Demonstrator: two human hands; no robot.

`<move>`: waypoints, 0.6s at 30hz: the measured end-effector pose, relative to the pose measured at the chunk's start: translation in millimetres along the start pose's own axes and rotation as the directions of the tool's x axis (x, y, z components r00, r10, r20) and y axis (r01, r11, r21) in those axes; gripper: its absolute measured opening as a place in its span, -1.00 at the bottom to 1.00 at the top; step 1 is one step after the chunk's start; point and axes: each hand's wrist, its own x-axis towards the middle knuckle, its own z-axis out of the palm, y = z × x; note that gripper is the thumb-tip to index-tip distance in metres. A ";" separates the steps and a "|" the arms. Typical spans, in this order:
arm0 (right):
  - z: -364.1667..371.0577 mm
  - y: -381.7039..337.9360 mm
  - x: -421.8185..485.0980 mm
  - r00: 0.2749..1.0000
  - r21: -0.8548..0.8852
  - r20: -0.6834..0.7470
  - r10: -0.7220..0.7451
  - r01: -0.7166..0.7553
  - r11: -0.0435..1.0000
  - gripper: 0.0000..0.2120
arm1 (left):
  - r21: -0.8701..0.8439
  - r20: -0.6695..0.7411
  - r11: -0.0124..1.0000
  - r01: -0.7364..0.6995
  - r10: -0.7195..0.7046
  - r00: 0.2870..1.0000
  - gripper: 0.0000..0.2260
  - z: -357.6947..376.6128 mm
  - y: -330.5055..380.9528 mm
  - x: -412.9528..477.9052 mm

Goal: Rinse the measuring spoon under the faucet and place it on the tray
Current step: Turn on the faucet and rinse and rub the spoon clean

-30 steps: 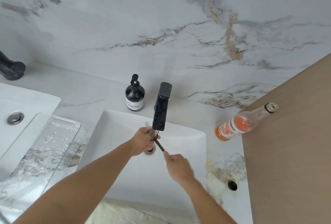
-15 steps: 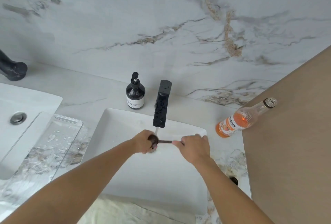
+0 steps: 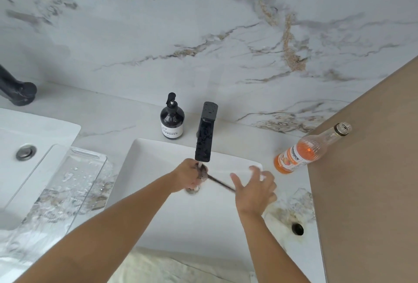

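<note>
Left hand (image 3: 188, 176) clasps measuring spoon (image 3: 204, 175) bowl under faucet (image 3: 205, 133) stream; right hand (image 3: 254, 189) w/ fingers spread, touching handle end, over sink (image 3: 158, 158).

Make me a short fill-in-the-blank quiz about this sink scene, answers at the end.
1. The left hand holds the measuring spoon under the black ____.
2. The orange drink bottle stands ____ of the sink.
3. The clear tray lies ____ of that sink.

Answers: faucet; right; left
</note>
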 end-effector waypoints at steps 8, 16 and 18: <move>1.0 -30.9 22.4 0.684 0.684 0.729 0.034 -0.727 -0.058 -0.76 | -0.283 -0.150 0.954 -0.096 0.054 0.987 -0.76 16.7 -25.6 7.0; -1.5 -80.6 52.2 0.829 0.701 0.556 -0.059 -0.430 0.569 -0.79 | 0.238 0.033 0.969 -0.063 0.057 0.998 -0.74 4.3 -11.3 -5.7; -1.8 -84.0 51.4 0.843 0.739 0.537 -0.008 -0.466 0.487 -0.81 | -0.008 0.012 0.992 -0.125 0.126 0.992 -0.76 0.4 -6.1 -5.3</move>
